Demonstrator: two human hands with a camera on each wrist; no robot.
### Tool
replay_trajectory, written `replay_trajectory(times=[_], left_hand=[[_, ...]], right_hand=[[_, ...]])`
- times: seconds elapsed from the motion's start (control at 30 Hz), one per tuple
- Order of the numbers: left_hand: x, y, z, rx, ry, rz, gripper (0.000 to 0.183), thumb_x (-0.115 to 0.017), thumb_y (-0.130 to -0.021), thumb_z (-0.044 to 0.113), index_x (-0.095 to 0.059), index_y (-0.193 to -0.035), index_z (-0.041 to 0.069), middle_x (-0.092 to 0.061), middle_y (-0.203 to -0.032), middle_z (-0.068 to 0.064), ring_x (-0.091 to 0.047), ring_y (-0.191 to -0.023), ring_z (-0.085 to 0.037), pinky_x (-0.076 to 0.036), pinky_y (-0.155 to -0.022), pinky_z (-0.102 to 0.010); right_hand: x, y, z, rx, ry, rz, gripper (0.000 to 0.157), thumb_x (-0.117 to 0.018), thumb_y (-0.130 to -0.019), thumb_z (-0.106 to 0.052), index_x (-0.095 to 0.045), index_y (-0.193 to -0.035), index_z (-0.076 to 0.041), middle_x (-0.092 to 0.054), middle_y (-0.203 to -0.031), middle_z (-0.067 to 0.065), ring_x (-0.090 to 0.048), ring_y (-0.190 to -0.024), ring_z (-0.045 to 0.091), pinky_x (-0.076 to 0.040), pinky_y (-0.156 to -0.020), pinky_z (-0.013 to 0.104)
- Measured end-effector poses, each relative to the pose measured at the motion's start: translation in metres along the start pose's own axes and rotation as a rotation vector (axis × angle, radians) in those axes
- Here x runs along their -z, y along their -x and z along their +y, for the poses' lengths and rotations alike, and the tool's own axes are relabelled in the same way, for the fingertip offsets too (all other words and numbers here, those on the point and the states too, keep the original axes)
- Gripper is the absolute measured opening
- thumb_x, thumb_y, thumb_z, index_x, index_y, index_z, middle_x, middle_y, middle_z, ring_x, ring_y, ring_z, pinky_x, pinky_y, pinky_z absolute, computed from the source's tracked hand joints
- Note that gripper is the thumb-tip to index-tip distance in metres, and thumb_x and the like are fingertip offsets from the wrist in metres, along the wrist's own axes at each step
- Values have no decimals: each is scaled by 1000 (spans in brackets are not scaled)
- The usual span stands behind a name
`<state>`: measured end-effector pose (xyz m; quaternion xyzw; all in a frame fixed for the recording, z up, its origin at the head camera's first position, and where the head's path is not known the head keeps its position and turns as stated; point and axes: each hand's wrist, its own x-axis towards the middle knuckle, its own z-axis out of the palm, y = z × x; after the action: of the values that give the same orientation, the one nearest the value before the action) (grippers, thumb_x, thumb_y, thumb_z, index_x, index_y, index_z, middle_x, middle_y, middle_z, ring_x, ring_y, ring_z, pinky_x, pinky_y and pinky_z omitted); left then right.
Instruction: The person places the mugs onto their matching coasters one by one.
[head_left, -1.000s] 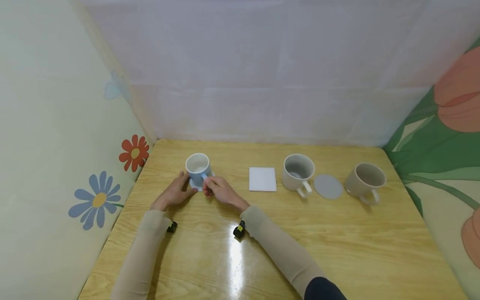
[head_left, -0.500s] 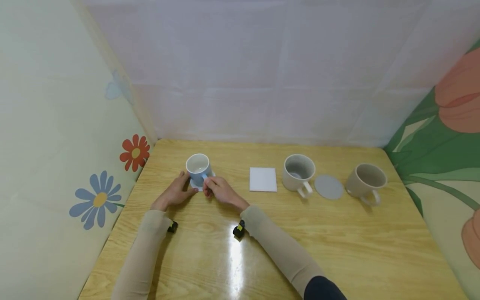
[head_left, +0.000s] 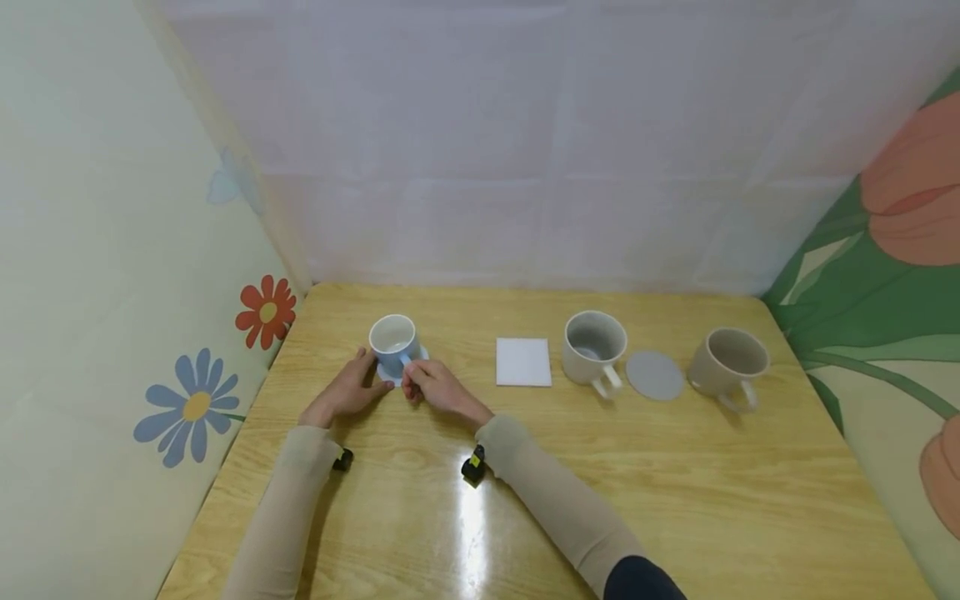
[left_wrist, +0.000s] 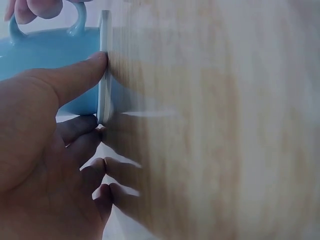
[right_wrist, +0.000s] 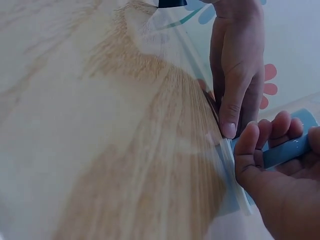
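Note:
A light blue mug with a pale inside stands upright over a round pale coaster at the left of the table. My right hand grips the mug's handle, and its fingers curl round the handle in the right wrist view. At the coaster's left and front edge, my left hand lies low on the table. Its thumb touches the coaster's rim in the left wrist view, with the other fingers extended beside it. The mug's base meets the coaster there, with no gap visible.
A square white coaster lies right of the hands. Beyond it stand a light grey speckled mug, a round grey coaster and a beige mug in a row. A pale cloth backdrop rises behind the wooden table.
The blue mug has dropped slightly towards the coaster, the right hand still holding its handle. The left hand keeps its place, and the head view has shifted a little.

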<state>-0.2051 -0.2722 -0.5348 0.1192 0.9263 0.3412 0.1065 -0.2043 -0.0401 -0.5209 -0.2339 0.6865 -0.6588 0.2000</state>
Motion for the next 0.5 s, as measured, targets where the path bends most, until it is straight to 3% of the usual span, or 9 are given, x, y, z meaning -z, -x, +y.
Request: replay_trajectory(times=[0.5], left_hand=[[5,6,14,31,-14,-12,83,-70,-105,32,-26,-167,-1,-20,-170,-38,-12,-158,-61,-15,-127,-75]], right_hand=[[-2,0,-1,-11,8,15,39,-40,-116,-11,-60,-92,13,-58,-76,1,-55,-66,9,-52,-62,22]])
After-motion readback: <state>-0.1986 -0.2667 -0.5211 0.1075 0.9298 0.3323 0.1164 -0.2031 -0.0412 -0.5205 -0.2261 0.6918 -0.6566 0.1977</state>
